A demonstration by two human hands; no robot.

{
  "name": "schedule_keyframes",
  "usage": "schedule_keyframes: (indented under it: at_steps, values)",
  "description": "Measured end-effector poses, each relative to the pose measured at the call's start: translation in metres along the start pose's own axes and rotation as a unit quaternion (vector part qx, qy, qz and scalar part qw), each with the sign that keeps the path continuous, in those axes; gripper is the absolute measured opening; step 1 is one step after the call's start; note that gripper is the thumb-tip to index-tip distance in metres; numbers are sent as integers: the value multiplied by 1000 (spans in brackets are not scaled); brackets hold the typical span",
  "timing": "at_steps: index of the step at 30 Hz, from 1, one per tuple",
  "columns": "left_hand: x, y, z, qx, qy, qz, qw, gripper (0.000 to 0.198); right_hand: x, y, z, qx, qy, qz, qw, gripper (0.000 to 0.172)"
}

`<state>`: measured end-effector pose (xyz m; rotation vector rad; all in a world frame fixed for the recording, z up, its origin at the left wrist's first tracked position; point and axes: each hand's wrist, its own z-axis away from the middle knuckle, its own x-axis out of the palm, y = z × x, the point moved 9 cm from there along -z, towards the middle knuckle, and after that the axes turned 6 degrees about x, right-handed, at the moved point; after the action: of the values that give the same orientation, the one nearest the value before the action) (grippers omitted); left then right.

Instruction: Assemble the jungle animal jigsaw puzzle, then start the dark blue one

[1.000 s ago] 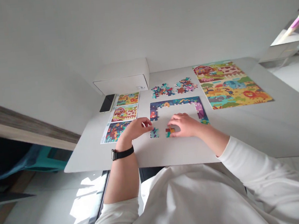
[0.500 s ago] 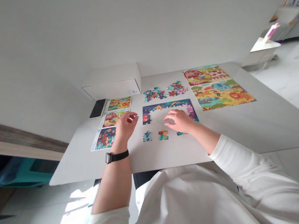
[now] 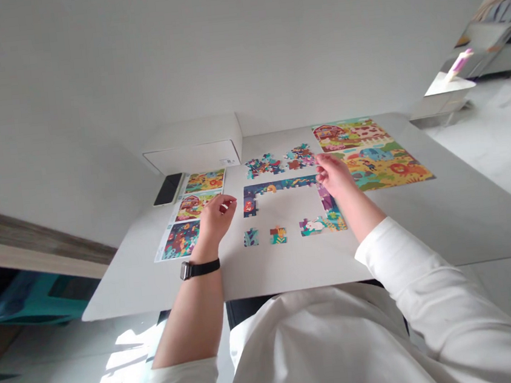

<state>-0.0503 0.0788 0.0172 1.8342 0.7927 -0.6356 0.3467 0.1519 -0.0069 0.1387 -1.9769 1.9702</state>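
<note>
My left hand hovers between the picture sheet and the jigsaw, fingers loosely bent and apart, holding nothing. At the right side of a loose puzzle-piece pile, my right hand has its fingers curled in; whatever they hold is hidden. Below lies a partly joined jigsaw border, dark blue along the top and left, purple at the right. Its lower right part shows a white rabbit. Two single puzzle pieces, a leafy one and a brown-and-yellow one, lie apart along the bottom.
Another pile of puzzle pieces lies at the back. A white box stands against the wall. Left are a phone and a picture sheet; two finished jigsaws lie right.
My right hand has moved up and right from inside the border to the right-hand pile, and its fingers have curled. The rabbit section is uncovered. My left hand stays nearly still.
</note>
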Motion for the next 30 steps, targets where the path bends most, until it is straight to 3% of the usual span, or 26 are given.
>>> schedule_keyframes:
  at_steps: [3, 7, 12, 19, 23, 30]
  values:
    - [2, -1, 0, 8, -3, -1, 1000, 27, -1, -2, -12, 48, -38, -99, 993, 42]
    - [4, -2, -2, 14, 0, 6, 1000, 28, -11, -8, -25, 52, -47, -111, 991, 43]
    - [0, -6, -13, -16, 11, -1, 1000, 28, -37, -23, -39, -67, 36, 72, 994, 49]
    - [-6, -5, -62, -27, 6, -42, 999, 29, -40, -29, -34, -205, 68, 336, 917, 34]
    - [7, -6, -98, -13, -10, -71, 997, 26, -28, -28, -26, -255, 53, 415, 872, 26]
    - [62, -17, -144, -24, -117, -161, 980, 49, -32, -25, -26, -266, 70, 428, 861, 24]
